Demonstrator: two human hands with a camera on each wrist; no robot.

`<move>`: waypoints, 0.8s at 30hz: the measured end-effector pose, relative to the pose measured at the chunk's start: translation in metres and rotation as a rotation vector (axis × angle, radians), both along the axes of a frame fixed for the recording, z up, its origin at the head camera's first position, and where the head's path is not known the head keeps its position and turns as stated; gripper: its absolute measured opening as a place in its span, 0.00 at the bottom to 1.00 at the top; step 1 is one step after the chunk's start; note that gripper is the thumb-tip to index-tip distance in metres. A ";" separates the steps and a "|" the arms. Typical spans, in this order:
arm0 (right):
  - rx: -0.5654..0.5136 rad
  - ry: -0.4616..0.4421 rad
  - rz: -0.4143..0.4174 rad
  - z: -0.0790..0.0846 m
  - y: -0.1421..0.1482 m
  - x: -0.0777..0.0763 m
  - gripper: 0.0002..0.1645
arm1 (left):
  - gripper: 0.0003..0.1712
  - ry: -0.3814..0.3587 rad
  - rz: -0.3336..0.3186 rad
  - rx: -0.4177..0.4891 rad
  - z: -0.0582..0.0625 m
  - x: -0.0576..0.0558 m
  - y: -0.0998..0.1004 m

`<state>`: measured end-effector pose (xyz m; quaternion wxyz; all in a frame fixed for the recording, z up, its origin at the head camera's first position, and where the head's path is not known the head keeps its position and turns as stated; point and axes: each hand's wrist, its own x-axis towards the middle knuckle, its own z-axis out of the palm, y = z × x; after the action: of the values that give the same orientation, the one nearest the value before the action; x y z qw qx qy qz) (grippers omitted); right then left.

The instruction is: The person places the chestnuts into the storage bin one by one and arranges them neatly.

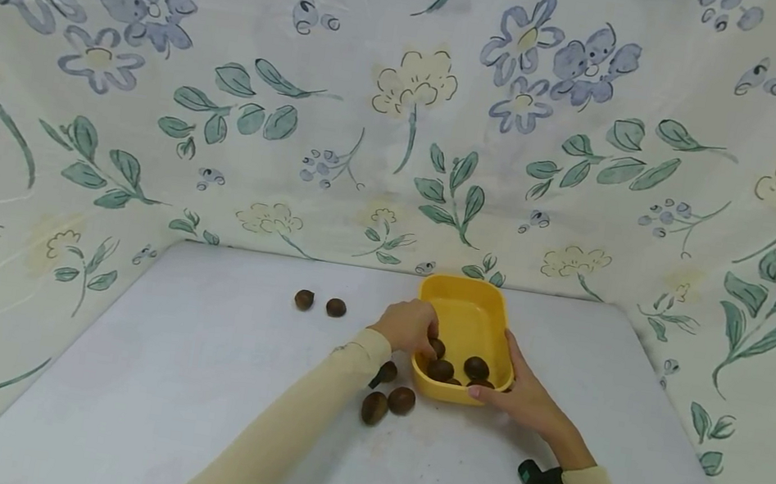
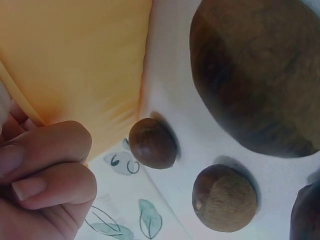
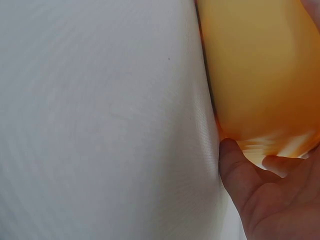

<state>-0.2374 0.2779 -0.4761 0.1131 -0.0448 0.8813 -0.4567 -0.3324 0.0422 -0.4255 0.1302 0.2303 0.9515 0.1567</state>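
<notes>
A yellow plastic container (image 1: 466,319) stands at the back of the table, with several brown chestnuts (image 1: 476,368) in its near end. Over its left rim reaches my left hand (image 1: 409,326), fingers curled, pinching a chestnut (image 1: 437,349) just inside the wall. In the left wrist view these bent fingers (image 2: 55,150) overlap the container's edge, and the held nut is hidden. My right hand (image 1: 526,394) grips the near right corner, thumb on the front rim and fingers along the side. The right wrist view shows its fingers (image 3: 235,165) against the yellow wall.
Two chestnuts (image 1: 304,300) lie apart at the back left. Closer in, by the left forearm, are more chestnuts (image 1: 375,408) beside the container. A white table (image 1: 190,380) carries everything, and a flowered cloth (image 1: 404,128) hangs behind and at both sides.
</notes>
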 end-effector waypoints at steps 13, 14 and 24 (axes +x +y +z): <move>-0.002 0.000 -0.004 -0.001 0.000 0.001 0.78 | 0.22 0.065 0.019 -0.017 -0.002 0.003 -0.001; -0.001 -0.002 -0.006 -0.001 0.000 0.002 0.78 | 0.23 0.074 0.022 -0.010 -0.002 0.005 -0.002; -0.004 0.004 -0.001 -0.001 0.000 0.001 0.78 | 0.27 0.121 0.117 0.242 0.010 0.027 -0.025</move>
<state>-0.2362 0.2783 -0.4774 0.1109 -0.0455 0.8807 -0.4583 -0.3058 0.0175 -0.4159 0.0344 0.1977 0.9436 0.2635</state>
